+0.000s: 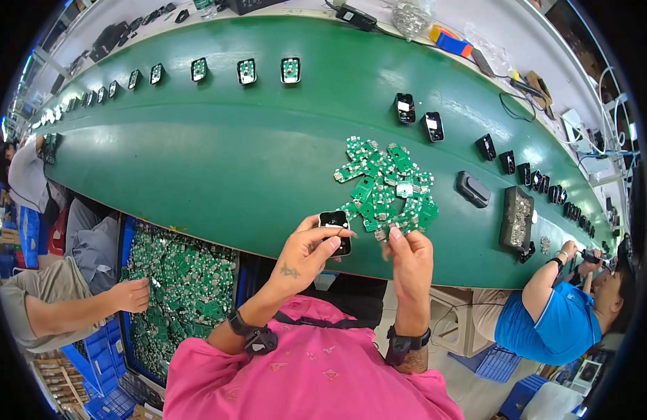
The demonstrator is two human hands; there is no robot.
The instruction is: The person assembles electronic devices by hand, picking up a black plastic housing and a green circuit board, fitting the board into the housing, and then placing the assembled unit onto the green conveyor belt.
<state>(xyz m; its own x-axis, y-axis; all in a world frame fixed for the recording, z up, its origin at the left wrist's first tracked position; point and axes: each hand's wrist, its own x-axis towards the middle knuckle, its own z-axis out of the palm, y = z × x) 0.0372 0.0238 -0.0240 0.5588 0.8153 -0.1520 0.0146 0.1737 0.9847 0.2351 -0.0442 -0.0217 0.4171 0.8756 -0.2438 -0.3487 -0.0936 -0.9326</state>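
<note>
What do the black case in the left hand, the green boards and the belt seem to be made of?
Case: probably moulded plastic, black with a slight gloss on its rim.
Boards: likely circuit laminate, green-coated, with small silvery parts and contacts.
Belt: looks like smooth rubbery or vinyl sheet, green, with soft sheen from the lights.

Glossy black plastic casing (335, 229); smooth green belt (218, 154).

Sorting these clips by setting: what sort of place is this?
Most likely an electronics assembly line. A long green conveyor belt carries spaced black housings, a pile of green circuit boards lies by the hands, and a bin of more boards stands beside.
</note>
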